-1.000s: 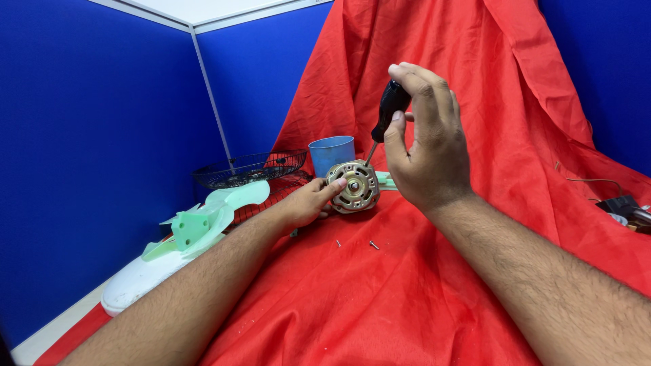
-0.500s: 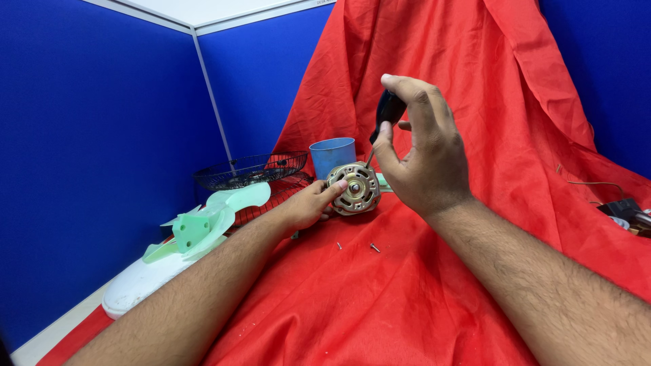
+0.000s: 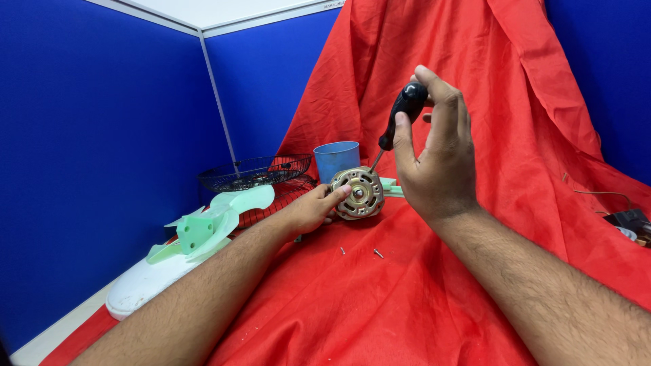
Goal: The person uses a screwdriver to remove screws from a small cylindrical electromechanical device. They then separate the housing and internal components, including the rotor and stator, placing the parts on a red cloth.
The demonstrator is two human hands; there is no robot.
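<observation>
Your right hand (image 3: 434, 169) grips the black-handled screwdriver (image 3: 400, 118) at centre frame, shaft slanting down-left into the round brass-coloured metal motor (image 3: 359, 193), which your left hand (image 3: 308, 211) steadies with curled fingers.

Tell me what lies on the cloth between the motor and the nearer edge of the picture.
Two small loose screws on the red cloth, just below the motor, in the head view.
</observation>
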